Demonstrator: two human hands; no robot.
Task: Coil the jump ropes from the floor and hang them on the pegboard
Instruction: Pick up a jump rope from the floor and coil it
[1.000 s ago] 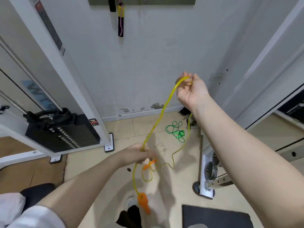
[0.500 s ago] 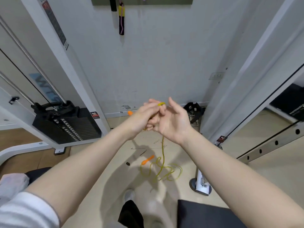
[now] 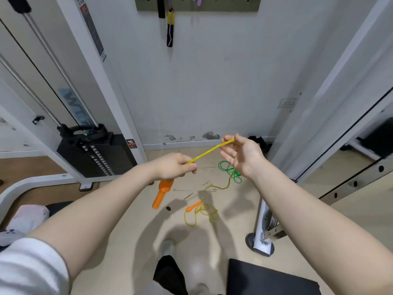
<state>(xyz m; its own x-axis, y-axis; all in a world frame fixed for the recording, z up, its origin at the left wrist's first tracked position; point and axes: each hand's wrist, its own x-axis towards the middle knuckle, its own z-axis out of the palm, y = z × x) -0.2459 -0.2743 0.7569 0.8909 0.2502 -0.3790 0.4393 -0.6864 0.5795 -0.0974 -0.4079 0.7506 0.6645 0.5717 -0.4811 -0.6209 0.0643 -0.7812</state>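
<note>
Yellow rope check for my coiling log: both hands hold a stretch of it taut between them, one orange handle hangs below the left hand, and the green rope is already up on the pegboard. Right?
Not quite. The head view shows the green rope lying on the floor near the wall, not on the pegboard. The rest stands: left hand and right hand hold the yellow rope taut, and an orange handle hangs below the left.

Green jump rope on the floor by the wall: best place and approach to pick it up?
Take the green jump rope at its dense knot of overlapping loops near the middle, coming straight down from above with a pinch grip. It lies flat in a loose tangle on the floor, so no side offers clearance under it; pinching the bunched strands lifts several loops at once. Its handles cannot be made out.
</note>
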